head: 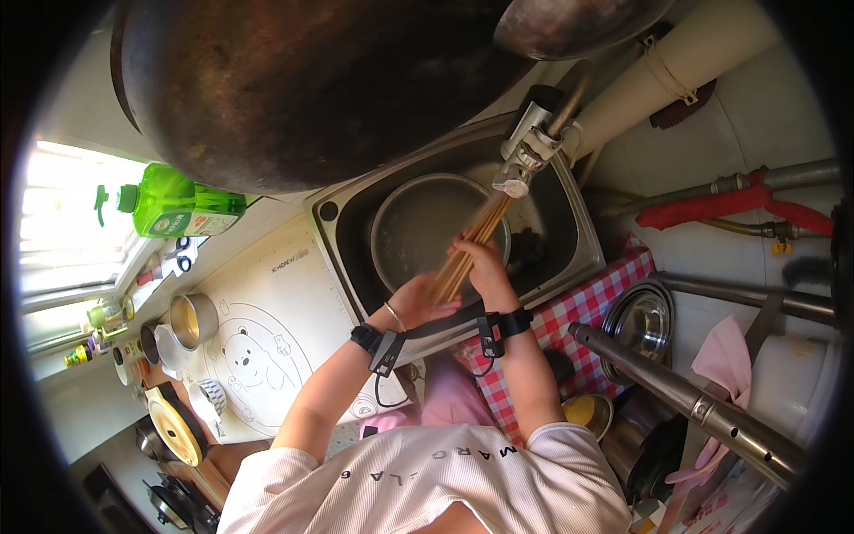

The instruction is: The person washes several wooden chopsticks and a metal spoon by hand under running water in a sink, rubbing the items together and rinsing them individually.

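A bundle of wooden chopsticks [485, 223] slants under the faucet [524, 163], over the stainless steel sink [584, 230]. My right hand [486, 263] is closed around the middle of the bundle. At its lower end is my left hand [420, 300], palm up and fingers against the sticks; whether it grips them is unclear. Below the chopsticks a round metal basin [420, 230] rests in the sink. Dark matter [528, 247] lies on the sink floor right of the basin.
A large dark wok [300, 87] looms above the sink. Left are a green soap bottle [177, 203], a white mat with a bear drawing [293, 334] and metal pots [193, 320]. A metal pole [694, 400], stacked metal bowls [640, 324] and red-wrapped pipes [707, 207] stand on the right.
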Demonstrator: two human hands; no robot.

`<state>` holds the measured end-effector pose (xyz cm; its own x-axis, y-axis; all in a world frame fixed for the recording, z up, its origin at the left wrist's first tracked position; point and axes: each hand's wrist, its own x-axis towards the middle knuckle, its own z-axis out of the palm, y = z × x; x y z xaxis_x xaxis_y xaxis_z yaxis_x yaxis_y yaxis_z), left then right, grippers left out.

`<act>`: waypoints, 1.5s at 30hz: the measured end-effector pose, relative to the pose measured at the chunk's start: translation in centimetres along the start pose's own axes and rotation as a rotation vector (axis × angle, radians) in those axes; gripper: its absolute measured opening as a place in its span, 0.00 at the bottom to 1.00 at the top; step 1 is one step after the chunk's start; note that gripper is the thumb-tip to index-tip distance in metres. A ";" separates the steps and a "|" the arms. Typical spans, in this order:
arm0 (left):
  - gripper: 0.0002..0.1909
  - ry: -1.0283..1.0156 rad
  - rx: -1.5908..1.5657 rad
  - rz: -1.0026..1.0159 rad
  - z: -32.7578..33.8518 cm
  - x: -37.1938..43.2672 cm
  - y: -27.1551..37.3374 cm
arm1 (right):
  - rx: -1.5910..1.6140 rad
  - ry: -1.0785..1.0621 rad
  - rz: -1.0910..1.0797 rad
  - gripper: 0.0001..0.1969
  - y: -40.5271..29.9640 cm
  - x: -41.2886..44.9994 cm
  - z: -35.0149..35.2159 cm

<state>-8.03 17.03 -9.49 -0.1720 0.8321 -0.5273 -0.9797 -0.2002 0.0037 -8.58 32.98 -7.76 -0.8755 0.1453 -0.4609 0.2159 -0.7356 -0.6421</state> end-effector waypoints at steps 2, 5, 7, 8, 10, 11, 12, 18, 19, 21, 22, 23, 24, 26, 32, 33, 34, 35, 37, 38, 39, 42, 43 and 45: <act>0.21 0.000 0.008 -0.008 0.1 -0.1 -0.3 | 0.003 0.002 0.002 0.06 0.2 0.1 -0.2; 0.19 0.034 0.074 0.007 0.5 -0.1 -0.7 | 0.136 0.023 0.086 0.06 0.3 0.3 0.3; 0.17 0.068 0.130 0.027 1.3 0.0 -0.9 | 0.013 0.061 0.076 0.10 0.0 0.2 0.8; 0.15 0.057 0.244 0.030 1.6 -0.1 -0.9 | 0.013 0.061 0.077 0.10 0.1 0.3 0.9; 0.13 0.047 0.358 0.037 2.0 0.1 -0.7 | 0.032 0.093 0.148 0.12 0.1 0.6 1.2; 0.12 0.082 0.453 0.022 1.9 0.4 -0.6 | 0.032 0.092 0.149 0.12 0.2 0.7 1.2; 0.11 0.118 0.549 0.009 1.8 0.6 -0.5 | 0.041 0.096 0.160 0.13 0.3 0.8 1.3; 0.11 0.459 0.812 0.005 2.4 1.0 0.3 | 0.071 0.106 0.153 0.11 -0.4 2.4 0.8; 0.11 0.460 0.812 0.005 2.4 0.9 0.2 | 0.102 0.129 0.096 0.10 -0.9 2.7 0.4; 0.11 0.502 0.991 -0.003 2.3 0.4 -0.2 | 0.125 0.136 0.043 0.09 -2.5 3.6 -0.8; 0.11 0.502 0.991 -0.004 2.0 0.2 -0.5 | 0.153 0.163 0.010 0.10 -3.3 4.1 -1.2; 0.10 0.516 0.970 0.002 1.7 0.1 -0.9 | 0.180 0.190 -0.023 0.11 -3.8 4.4 -1.6; 0.10 0.532 0.948 0.010 1.2 0.0 -1.1 | 0.218 0.199 0.042 0.14 -4.5 4.4 -1.1; 0.10 0.533 0.891 0.014 0.3 0.0 -1.2 | 0.265 0.162 0.067 0.14 -4.9 4.0 -0.4; 0.09 0.538 0.892 -0.025 -0.9 1.0 -1.2 | 0.263 0.128 0.096 0.13 -3.8 4.7 -1.4; 0.09 0.532 0.949 -0.035 -0.9 1.1 -1.1 | 0.279 0.122 0.094 0.13 -3.5 4.8 -1.6; 0.09 0.532 0.949 -0.035 -0.8 1.1 -1.1 | 0.278 0.123 0.094 0.13 -3.4 5.0 -1.8; 0.09 0.532 0.915 -0.060 -0.7 1.2 -1.0 | 0.302 0.098 0.118 0.13 -3.3 5.2 -2.0; 0.10 0.534 0.878 -0.086 -0.3 1.0 -0.8 | 0.326 0.073 0.146 0.13 -3.5 4.9 -1.5; 0.10 0.555 0.909 -0.065 -0.1 0.9 -0.7 | 0.253 0.093 0.136 0.13 -3.5 4.7 -1.3; 0.11 0.577 0.940 -0.044 0.0 0.8 -0.6 | 0.179 0.111 0.126 0.13 -3.8 4.3 -0.6; 0.12 0.581 0.956 -0.043 0.3 0.7 -0.5 | 0.226 0.345 0.237 0.15 -4.6 3.3 2.5; 0.12 0.576 0.958 -0.045 0.7 0.8 -0.6 | 0.225 0.349 0.233 0.15 -4.4 3.5 1.6; 0.12 0.581 0.913 -0.039 1.5 0.8 -0.8 | 0.225 0.049 0.183 0.18 -4.2 4.0 -0.2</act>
<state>-7.52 18.61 -8.67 -0.2999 0.4091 -0.8618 -0.7308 0.4820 0.4832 -12.92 36.78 -7.09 -0.8074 0.0245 -0.5894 0.2624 -0.8799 -0.3960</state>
